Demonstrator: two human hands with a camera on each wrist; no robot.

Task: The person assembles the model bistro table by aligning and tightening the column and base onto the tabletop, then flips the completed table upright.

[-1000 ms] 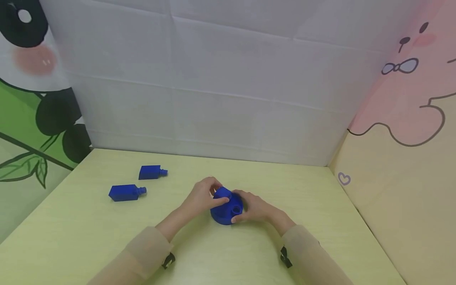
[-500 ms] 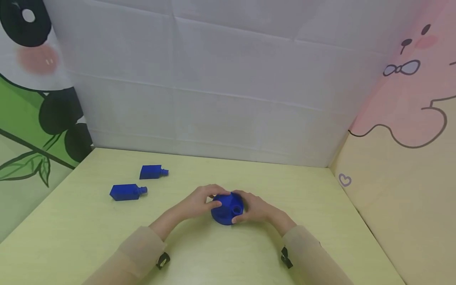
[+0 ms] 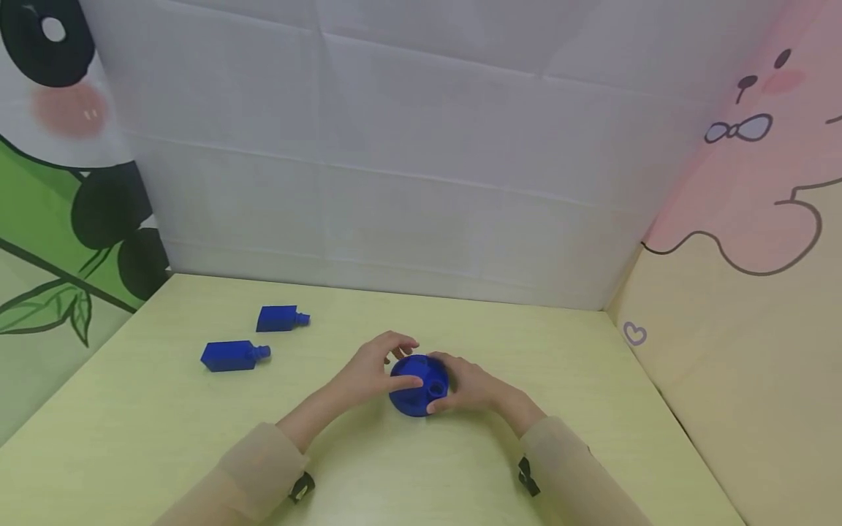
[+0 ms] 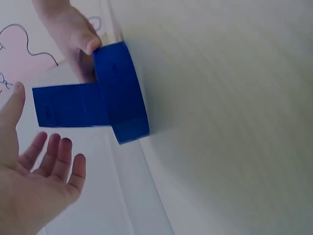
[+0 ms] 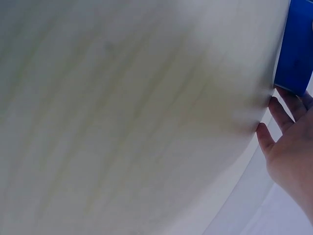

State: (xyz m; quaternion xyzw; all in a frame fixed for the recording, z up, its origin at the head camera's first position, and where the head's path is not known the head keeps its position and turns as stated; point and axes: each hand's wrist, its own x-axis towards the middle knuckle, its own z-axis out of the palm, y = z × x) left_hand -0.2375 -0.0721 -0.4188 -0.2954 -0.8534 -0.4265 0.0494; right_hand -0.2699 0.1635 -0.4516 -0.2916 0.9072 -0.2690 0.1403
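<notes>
A blue round base (image 3: 409, 402) with a ring-shaped hole stands on the table, right of its middle. From the base rises a blue rectangular block (image 4: 71, 105), seen side-on in the left wrist view. My right hand (image 3: 475, 383) holds the base from the right, thumb at the near side and fingers behind. In the right wrist view, fingertips of the right hand (image 5: 293, 142) meet the lower edge of the base (image 5: 296, 54). My left hand (image 3: 368, 371) hovers at the base's left with thumb and fingers spread. The left wrist view shows the left hand (image 4: 41, 181) apart from the block.
Two blue bottle-shaped pieces, a nearer one (image 3: 229, 356) and a farther one (image 3: 278, 318), lie on their sides at the table's left, necks to the right. A white cloth wall (image 3: 408, 168) closes off the back. A decorated panel (image 3: 737, 351) borders the right side.
My left fingers gripped the blue block one second ago, then sat lower around it. They are now lifted and spread, off the block. My right hand has stayed on the base.
</notes>
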